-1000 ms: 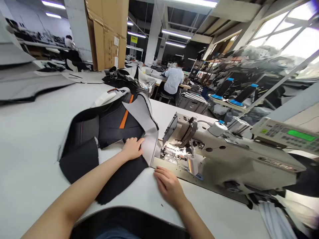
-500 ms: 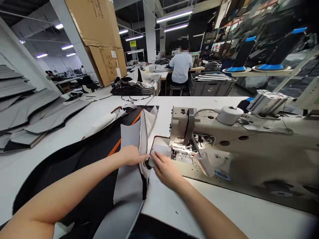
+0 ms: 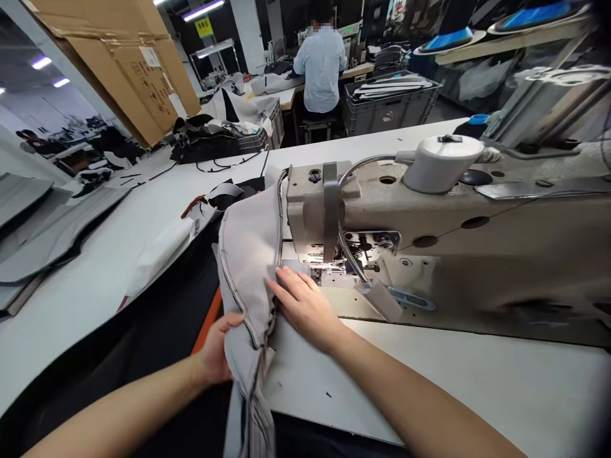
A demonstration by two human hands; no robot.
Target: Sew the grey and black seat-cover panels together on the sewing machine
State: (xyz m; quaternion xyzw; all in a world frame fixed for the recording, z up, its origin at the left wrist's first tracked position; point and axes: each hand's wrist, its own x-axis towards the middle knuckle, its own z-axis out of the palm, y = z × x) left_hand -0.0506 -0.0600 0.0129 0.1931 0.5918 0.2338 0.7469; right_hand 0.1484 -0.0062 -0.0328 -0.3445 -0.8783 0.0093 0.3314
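Note:
A light grey fabric piece (image 3: 252,242) with dark piped seams lies along the left side of the sewing machine (image 3: 363,203). My left hand (image 3: 220,353) grips its left edge, the thumb on top and the other fingers hidden beneath. Flat fingers of my right hand (image 3: 305,305) rest on the fabric's right edge, just left of the lit needle area. Under the grey piece spreads a large black fabric (image 3: 157,337) with an orange strip (image 3: 208,318).
Grey cut panels (image 3: 62,229) are piled at the left. A cardboard box (image 3: 128,76) stands behind the white table (image 3: 157,222). Farther back, a person (image 3: 322,70) in a light shirt sits beside a grey crate (image 3: 389,105). Thread cones (image 3: 449,38) stand upper right.
The grey fabric has been turned over and spread wider, up beside the machine head. My left hand has moved down and left to its edge; my right hand now lies on it. The view has tilted down.

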